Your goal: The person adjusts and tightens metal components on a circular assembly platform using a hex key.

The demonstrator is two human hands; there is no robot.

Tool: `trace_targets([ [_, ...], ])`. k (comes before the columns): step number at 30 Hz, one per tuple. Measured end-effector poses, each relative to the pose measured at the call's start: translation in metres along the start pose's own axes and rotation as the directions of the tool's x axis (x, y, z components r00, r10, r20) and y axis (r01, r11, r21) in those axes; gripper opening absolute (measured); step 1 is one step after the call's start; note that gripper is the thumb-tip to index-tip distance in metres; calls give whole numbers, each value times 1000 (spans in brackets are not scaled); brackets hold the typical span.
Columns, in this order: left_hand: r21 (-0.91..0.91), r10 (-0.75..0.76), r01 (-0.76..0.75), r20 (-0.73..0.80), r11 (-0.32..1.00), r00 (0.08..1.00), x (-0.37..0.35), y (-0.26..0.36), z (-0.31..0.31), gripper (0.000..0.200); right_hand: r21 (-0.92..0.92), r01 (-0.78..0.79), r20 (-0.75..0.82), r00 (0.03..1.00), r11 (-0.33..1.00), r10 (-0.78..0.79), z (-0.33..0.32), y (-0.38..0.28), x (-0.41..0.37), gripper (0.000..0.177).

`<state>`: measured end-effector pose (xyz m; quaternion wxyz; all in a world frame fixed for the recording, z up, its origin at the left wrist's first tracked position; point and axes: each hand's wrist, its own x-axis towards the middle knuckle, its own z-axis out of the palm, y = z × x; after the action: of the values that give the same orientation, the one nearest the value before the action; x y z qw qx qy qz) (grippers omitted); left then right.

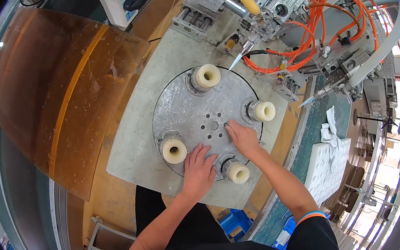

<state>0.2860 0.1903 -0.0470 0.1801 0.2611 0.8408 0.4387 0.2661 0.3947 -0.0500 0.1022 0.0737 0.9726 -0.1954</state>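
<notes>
A round metal turntable carries several cream-coloured hollow plastic cylinders, each in a metal seat, with a ring of dark holes at its centre. My left hand lies on the near part of the disc, fingers spread and holding nothing, between the left cylinder and the near cylinder. Close to the central holes, my right hand has its fingertips drawn together at the disc surface; whatever they pinch, if anything, is too small to make out. The right cylinder stands beyond that hand, the far cylinder at the back.
A dispensing nozzle points down near the disc's far right edge. Another nozzle sits farther right, among orange air hoses. A brown translucent sheet rises on the left. A white perforated tray with a cloth lies at right.
</notes>
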Motion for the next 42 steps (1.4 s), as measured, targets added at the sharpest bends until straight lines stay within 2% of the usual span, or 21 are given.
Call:
trace_targets([
  [10, -140, -115, 103, -77, 985, 990, -11, 2, -1, 33, -4, -46, -51, 998, 999, 46, 5, -3, -1, 19],
  [14, -95, -102, 96, -60, 991, 993, -9, 0, -8, 33, 64, 52, 12, 999, 997, -53, -17, 5, 5, 18],
  [16, 17, -78, 78, -17, 997, 997, -10, -4, -12, 34, 191, -8, -75, 997, 982, 23, -34, 7, 5, 17],
  [17, 20, -83, 83, -15, 996, 996, -11, -5, -12, 34, 196, -9, -72, 997, 981, 23, -31, 7, -1, 17],
  [19, 65, -54, 56, -18, 996, 998, -12, -5, -10, 35, 165, 199, 39, 977, 966, -208, -28, 8, -20, 15],
  [23, 125, -29, 34, -43, 992, 999, -13, -4, -4, 35, 181, 195, 84, 973, 964, -213, -11, 5, -22, 15],
  [30, 122, -32, 36, -35, 992, 999, -14, -7, -5, 33, 66, 206, 92, 973, 976, -212, -9, -4, -13, 16],
  [37, 61, -35, 37, -31, 997, 999, -15, -11, -5, 33, 9, 289, 182, 941, 957, -286, -16, -3, -5, 16],
  [42, 53, -16, 18, -37, 998, 999, -16, -16, -7, 32, -22, 302, 164, 942, 953, -294, -15, -5, -3, 17],
])
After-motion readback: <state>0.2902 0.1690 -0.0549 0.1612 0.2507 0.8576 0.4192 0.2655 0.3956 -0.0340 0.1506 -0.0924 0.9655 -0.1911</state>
